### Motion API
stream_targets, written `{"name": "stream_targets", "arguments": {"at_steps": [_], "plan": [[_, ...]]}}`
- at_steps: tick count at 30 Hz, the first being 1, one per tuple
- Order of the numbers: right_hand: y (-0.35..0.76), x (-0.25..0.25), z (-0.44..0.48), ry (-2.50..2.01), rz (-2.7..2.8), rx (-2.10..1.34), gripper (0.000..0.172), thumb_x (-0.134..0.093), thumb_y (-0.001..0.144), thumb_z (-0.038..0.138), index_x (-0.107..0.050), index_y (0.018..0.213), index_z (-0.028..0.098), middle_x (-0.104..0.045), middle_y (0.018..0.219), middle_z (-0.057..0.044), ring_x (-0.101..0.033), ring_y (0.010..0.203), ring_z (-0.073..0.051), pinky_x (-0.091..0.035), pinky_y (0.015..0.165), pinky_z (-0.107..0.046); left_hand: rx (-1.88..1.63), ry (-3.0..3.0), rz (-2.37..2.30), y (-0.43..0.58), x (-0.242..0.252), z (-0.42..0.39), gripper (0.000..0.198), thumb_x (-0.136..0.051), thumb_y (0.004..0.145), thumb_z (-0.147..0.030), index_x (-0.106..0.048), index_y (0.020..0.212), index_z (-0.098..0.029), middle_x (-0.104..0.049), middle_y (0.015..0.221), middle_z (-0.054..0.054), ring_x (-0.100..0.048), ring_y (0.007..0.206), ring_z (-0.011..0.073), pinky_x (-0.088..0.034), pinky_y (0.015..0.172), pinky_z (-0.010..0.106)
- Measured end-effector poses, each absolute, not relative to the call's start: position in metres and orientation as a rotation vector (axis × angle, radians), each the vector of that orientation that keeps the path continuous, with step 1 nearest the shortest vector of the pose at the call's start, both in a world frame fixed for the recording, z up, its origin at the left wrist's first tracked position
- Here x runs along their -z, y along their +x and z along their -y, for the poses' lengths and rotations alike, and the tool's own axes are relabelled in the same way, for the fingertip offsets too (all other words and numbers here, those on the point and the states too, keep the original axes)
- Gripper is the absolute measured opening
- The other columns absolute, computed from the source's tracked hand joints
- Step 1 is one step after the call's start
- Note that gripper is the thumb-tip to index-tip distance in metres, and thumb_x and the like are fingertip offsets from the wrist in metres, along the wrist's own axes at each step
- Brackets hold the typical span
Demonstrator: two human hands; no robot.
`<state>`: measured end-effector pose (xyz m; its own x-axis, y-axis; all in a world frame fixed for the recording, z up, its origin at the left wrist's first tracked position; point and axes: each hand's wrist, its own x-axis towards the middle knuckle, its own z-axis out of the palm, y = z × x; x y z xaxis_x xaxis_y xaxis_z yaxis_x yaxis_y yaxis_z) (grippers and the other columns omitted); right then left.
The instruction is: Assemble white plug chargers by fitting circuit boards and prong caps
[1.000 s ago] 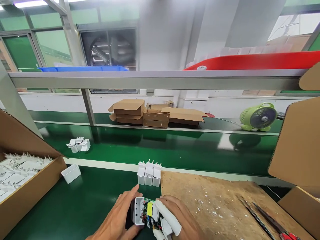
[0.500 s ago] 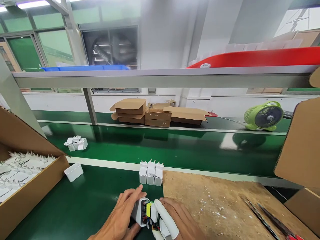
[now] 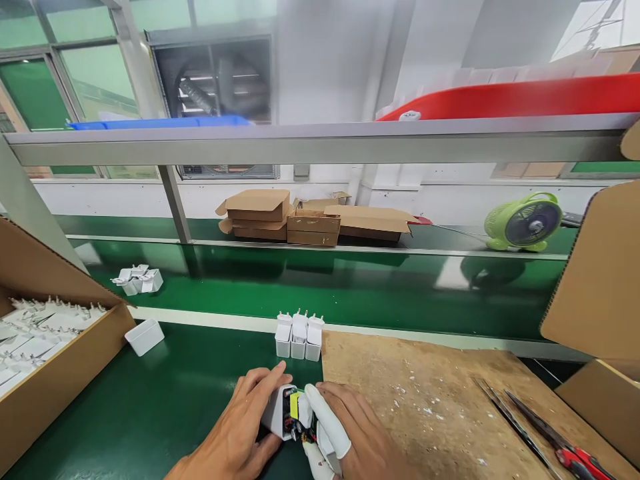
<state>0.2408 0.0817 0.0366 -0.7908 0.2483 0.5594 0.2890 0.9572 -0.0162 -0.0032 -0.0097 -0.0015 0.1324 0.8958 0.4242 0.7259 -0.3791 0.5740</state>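
Near the bottom middle, my left hand [image 3: 239, 421] is closed around a white plastic charger housing [image 3: 273, 415]. Out of its open end shows a circuit board [image 3: 295, 408] with a yellow-taped component. My right hand [image 3: 364, 427], with white covers on at least two fingers, grips the board and a white plastic part at its right. How deep the board sits in the housing is partly hidden by the fingers. Just beyond my hands, three white plug chargers [image 3: 299, 339] stand in a row. A single white housing [image 3: 145, 337] lies to the left.
An open carton [image 3: 75, 373] of white plug parts stands at left. Several white pieces [image 3: 138, 280] sit on the green conveyor [image 3: 350, 293]. Tweezers [image 3: 515, 427] and red-handled scissors [image 3: 555, 440] lie on the brown board [image 3: 400, 400]. Another carton [image 3: 595, 267] is at right.
The camera view has tipped slightly down, so the scene sits higher and a little further left. Both hands keep nearly the same hold on the housing and circuit board.
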Motion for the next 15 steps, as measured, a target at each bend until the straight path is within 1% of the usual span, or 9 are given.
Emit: {"name": "stream_targets", "arguments": {"at_steps": [2, 4, 7, 9, 12, 15], "plan": [[0.2418, -0.0339, -0.081, -0.384, 2.539, 0.09, 0.085, -0.052, 0.067, 0.008, -0.047, 0.152, 0.006, -0.073, 0.133, -0.02, -0.068, 0.127, -0.035, -0.059, 0.11, -0.048, -1.131, 2.182, -1.563, -0.003, 0.0038, 0.0089, 0.105, -0.055, 0.088, 0.004, -0.008, 0.173, -0.035, -0.058, 0.155, 0.013, -0.053, 0.14, 0.034, -0.051, 0.118, 0.061], [0.2425, -0.0333, -0.0798, -0.4, 2.554, 0.082, 0.083, -0.053, 0.069, 0.007, -0.047, 0.152, 0.006, -0.071, 0.138, -0.022, -0.066, 0.13, -0.037, -0.06, 0.11, -0.05, -1.174, 2.182, -1.535, -0.0028, 0.0036, 0.0091, 0.101, -0.054, 0.091, 0.002, -0.009, 0.173, -0.034, -0.059, 0.154, 0.013, -0.053, 0.14, 0.0332, -0.053, 0.117, 0.058], [0.2429, -0.0341, -0.0778, -0.437, 2.547, 0.023, 0.084, -0.052, 0.074, 0.005, -0.043, 0.157, 0.008, -0.068, 0.144, -0.021, -0.064, 0.136, -0.036, -0.06, 0.111, -0.05, -1.141, 2.15, -1.56, -0.0023, -0.0007, 0.0113, 0.096, -0.053, 0.096, 0.0, -0.009, 0.173, -0.035, -0.059, 0.155, 0.012, -0.051, 0.143, 0.0309, -0.053, 0.119, 0.055], [0.2429, -0.0344, -0.0769, -0.446, 2.539, -0.003, 0.083, -0.052, 0.078, 0.005, -0.039, 0.16, 0.009, -0.068, 0.145, -0.022, -0.063, 0.137, -0.036, -0.061, 0.11, -0.05, -1.103, 2.127, -1.597, -0.0018, -0.0036, 0.0131, 0.097, -0.053, 0.095, 0.002, -0.009, 0.173, -0.036, -0.058, 0.155, 0.012, -0.051, 0.144, 0.0307, -0.053, 0.12, 0.054], [0.2425, -0.0323, -0.0759, -0.44, 2.527, -0.024, 0.08, -0.051, 0.081, 0.006, -0.038, 0.16, 0.009, -0.067, 0.146, -0.023, -0.063, 0.138, -0.038, -0.062, 0.109, -0.053, -1.082, 2.114, -1.615, -0.0008, -0.0052, 0.0149, 0.103, -0.054, 0.09, 0.005, -0.009, 0.172, -0.037, -0.057, 0.156, 0.012, -0.05, 0.145, 0.0323, -0.052, 0.12, 0.057], [0.2417, -0.0293, -0.0749, -0.465, 2.515, -0.074, 0.078, -0.049, 0.085, 0.004, -0.036, 0.161, 0.011, -0.065, 0.149, -0.021, -0.061, 0.139, -0.036, -0.06, 0.112, -0.053, -1.075, 2.102, -1.611, 0.0002, -0.0048, 0.0155, 0.104, -0.054, 0.089, 0.005, -0.007, 0.172, -0.038, -0.056, 0.156, 0.011, -0.05, 0.145, 0.0324, -0.05, 0.121, 0.06]]}}
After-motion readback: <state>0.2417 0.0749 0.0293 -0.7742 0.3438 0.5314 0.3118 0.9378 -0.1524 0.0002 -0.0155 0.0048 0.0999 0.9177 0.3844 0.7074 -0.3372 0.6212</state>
